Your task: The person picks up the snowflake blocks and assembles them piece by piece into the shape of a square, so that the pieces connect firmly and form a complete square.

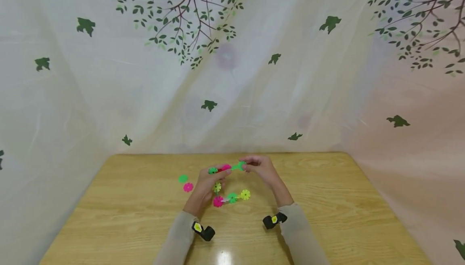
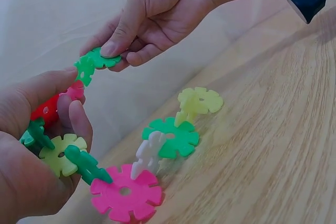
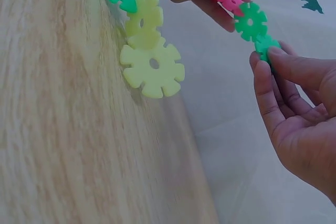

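Note:
A chain of slotted plastic snowflake discs bends between and below the two hands. My left hand (image 1: 206, 182) grips it around a red disc (image 2: 43, 113) and a pink disc beyond that. At the chain's far end, my right hand (image 1: 264, 171) pinches a green disc (image 3: 264, 46) between thumb and fingers; this one is slotted into another green disc (image 3: 244, 26). From under the left palm the other end runs down through a pale yellow disc, a large pink disc (image 2: 116, 203), a white disc (image 2: 148, 153), a green disc (image 2: 181, 144) and yellow discs (image 3: 143, 71) over the tabletop.
On the wooden table (image 1: 319, 200), a loose green disc (image 1: 183, 178) and a loose pink disc (image 1: 188, 187) lie left of the left hand. Behind the table's back edge hangs a pale curtain (image 1: 239, 131) printed with leaves and branches.

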`<move>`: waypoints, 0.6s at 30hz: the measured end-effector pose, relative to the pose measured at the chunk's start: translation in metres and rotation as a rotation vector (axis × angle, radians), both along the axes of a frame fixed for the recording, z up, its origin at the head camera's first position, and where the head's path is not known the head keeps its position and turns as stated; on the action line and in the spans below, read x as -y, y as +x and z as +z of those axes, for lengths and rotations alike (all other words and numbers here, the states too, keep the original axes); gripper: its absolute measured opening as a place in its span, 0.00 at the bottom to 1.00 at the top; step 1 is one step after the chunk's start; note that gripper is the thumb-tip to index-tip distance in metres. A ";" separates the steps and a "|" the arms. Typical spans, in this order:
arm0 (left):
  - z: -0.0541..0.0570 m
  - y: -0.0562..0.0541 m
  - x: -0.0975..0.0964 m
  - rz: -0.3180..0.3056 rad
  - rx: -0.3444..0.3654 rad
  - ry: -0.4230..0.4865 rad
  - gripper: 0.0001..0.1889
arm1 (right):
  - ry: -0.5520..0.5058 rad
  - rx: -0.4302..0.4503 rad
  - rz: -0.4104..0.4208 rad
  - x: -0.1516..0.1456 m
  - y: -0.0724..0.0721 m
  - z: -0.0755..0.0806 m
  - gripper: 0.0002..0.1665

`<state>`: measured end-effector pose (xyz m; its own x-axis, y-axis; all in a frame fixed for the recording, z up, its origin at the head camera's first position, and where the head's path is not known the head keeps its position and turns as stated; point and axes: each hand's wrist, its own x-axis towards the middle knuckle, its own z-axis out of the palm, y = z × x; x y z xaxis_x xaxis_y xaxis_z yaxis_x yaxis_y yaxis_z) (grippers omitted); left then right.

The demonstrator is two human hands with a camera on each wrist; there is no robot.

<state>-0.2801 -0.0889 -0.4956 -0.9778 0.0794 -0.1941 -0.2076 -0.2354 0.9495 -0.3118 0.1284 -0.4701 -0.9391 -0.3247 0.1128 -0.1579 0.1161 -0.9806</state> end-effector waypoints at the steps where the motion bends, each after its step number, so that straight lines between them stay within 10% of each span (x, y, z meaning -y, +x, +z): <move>1: 0.000 0.001 0.000 0.001 -0.001 0.005 0.20 | 0.003 -0.005 0.003 0.000 0.000 0.000 0.17; 18: 0.007 0.002 0.001 0.014 -0.026 -0.005 0.15 | -0.055 -0.022 -0.044 0.008 0.005 0.006 0.13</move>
<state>-0.2779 -0.0904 -0.4886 -0.9835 0.0646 -0.1692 -0.1797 -0.2333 0.9556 -0.3063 0.1206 -0.4645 -0.9494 -0.2757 0.1503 -0.1757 0.0696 -0.9820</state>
